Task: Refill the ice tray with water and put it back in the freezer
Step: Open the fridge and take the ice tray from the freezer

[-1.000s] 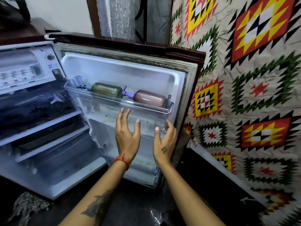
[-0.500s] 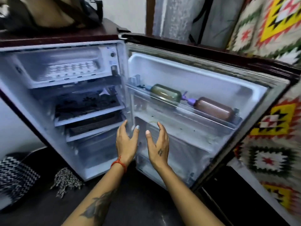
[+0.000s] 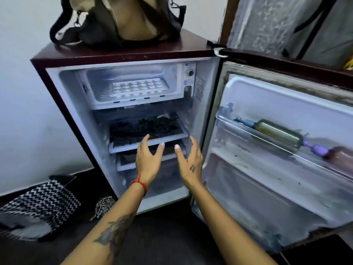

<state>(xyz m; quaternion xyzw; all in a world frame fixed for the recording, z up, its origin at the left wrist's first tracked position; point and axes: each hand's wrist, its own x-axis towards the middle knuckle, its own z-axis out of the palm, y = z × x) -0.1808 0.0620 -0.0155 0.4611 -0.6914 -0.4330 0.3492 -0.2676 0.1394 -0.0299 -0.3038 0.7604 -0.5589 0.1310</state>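
While the fridge door (image 3: 277, 150) stands open:
Tray (image 3: 138, 87): far, in the freezer (image 3: 131, 85).
Left hand (image 3: 148, 159): fingers spread, holding nothing.
Right hand (image 3: 191, 161): likewise.

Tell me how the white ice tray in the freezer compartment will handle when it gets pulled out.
The ice tray looks like thin moulded plastic, so probably light and a little flexible. It lies flat in the frosty freezer compartment, so it may feel slick or stick slightly. Whether its cells hold ice is unclear; if so, it could be heavier.
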